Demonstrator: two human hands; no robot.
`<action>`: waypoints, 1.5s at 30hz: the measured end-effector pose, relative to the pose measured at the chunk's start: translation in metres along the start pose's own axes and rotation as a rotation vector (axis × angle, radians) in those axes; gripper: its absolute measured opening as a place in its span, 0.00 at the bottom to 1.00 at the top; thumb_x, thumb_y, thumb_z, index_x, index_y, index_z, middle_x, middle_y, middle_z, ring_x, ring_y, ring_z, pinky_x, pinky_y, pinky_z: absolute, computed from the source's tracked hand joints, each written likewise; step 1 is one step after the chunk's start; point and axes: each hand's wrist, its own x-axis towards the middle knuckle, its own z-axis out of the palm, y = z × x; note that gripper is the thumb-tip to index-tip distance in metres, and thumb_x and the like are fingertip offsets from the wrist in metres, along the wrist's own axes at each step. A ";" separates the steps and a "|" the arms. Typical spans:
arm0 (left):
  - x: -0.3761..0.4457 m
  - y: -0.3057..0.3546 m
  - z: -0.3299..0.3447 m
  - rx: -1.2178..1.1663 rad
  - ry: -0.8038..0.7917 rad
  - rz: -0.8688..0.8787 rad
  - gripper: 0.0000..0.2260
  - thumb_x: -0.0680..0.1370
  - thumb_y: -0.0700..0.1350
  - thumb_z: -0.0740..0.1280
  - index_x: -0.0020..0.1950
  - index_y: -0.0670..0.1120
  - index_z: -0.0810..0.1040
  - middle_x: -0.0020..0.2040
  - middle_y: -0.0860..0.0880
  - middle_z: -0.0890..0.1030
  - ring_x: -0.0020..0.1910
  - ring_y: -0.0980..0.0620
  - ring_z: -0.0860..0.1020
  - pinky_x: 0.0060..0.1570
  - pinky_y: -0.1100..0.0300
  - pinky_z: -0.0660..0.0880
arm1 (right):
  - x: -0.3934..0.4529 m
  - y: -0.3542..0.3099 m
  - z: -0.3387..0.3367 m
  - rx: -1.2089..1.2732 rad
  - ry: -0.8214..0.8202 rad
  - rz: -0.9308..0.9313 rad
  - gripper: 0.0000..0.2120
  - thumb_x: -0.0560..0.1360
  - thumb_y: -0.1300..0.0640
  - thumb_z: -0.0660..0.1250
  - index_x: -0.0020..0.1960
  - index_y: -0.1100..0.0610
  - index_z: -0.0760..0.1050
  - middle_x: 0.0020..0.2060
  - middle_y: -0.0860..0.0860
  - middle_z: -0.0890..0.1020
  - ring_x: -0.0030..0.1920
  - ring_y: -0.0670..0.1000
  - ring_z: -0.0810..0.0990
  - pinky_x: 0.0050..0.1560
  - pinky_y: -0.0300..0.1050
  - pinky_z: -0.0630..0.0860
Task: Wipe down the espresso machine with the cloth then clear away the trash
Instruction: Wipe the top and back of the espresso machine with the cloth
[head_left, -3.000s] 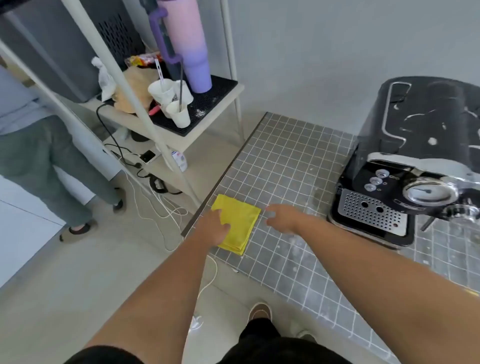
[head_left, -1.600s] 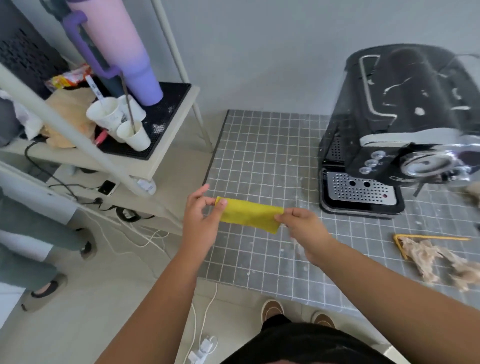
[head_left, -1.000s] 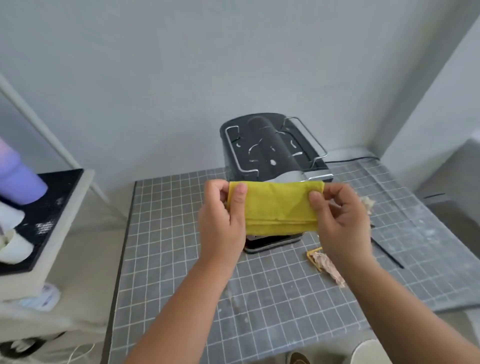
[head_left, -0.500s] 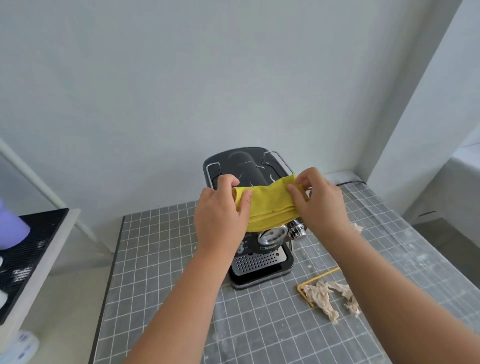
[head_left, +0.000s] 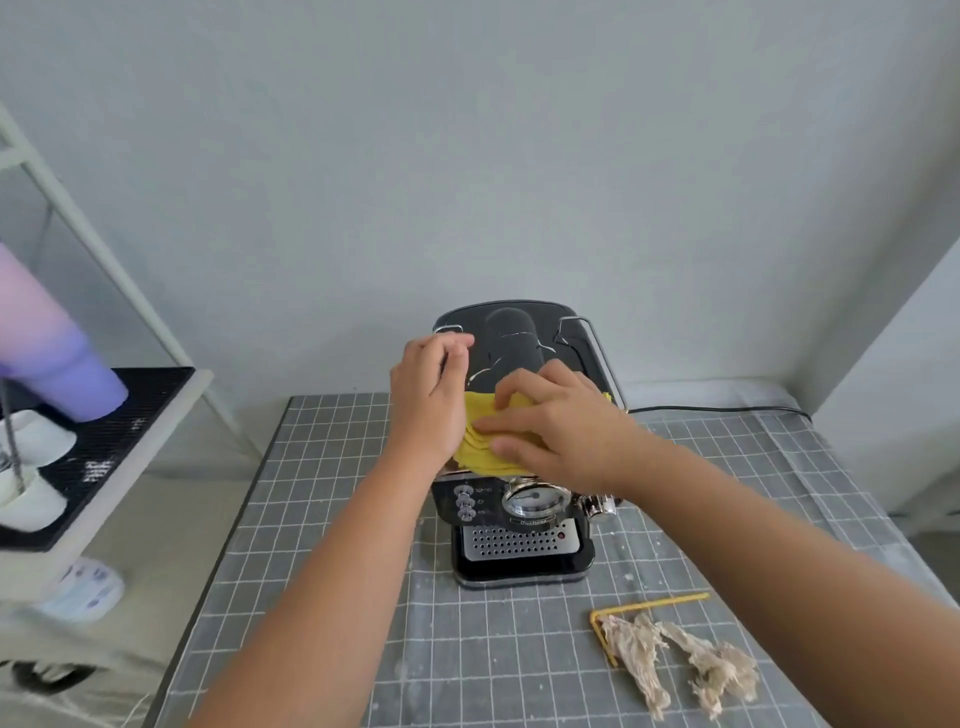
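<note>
A black espresso machine (head_left: 519, 514) stands at the back of the grey grid-pattern table (head_left: 322, 519), with white smears on its top. A folded yellow cloth (head_left: 480, 441) lies on the front of that top. My right hand (head_left: 556, 426) presses the cloth down with straight fingers. My left hand (head_left: 431, 400) is at the machine's left top edge beside the cloth, fingers curled near the metal rail; what it holds is hidden. Trash lies at the front right: crumpled beige paper (head_left: 680, 660) and a bent yellow stick (head_left: 649, 605).
A white shelf (head_left: 130, 447) stands left of the table, carrying a purple tumbler (head_left: 57, 364) and white cups (head_left: 31, 467) on a black mat. A black cable (head_left: 717, 409) runs behind the machine to the right. Walls close the back and right.
Both hands carried the cloth from the table's left edge up to the machine. Since half a second ago it was lowered onto the top and my right hand flattened on it.
</note>
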 end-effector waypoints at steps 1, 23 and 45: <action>0.002 0.001 0.002 -0.039 0.010 -0.027 0.11 0.81 0.50 0.55 0.53 0.55 0.78 0.55 0.53 0.76 0.59 0.54 0.73 0.63 0.58 0.68 | 0.006 -0.001 -0.002 0.009 -0.034 0.015 0.22 0.76 0.38 0.51 0.61 0.40 0.77 0.56 0.45 0.74 0.49 0.53 0.68 0.53 0.54 0.71; 0.017 -0.014 0.010 -0.192 0.138 -0.358 0.17 0.83 0.40 0.53 0.70 0.48 0.71 0.68 0.52 0.74 0.66 0.57 0.71 0.66 0.62 0.66 | 0.080 0.004 0.015 -0.053 -0.008 0.163 0.12 0.78 0.44 0.60 0.56 0.41 0.80 0.47 0.51 0.73 0.51 0.57 0.71 0.52 0.51 0.70; 0.018 -0.014 0.008 0.085 0.091 -0.350 0.21 0.82 0.38 0.55 0.73 0.53 0.65 0.72 0.50 0.68 0.70 0.51 0.67 0.61 0.63 0.60 | 0.118 0.035 0.023 0.013 0.128 0.506 0.10 0.76 0.48 0.63 0.54 0.49 0.78 0.52 0.53 0.76 0.52 0.58 0.76 0.45 0.47 0.72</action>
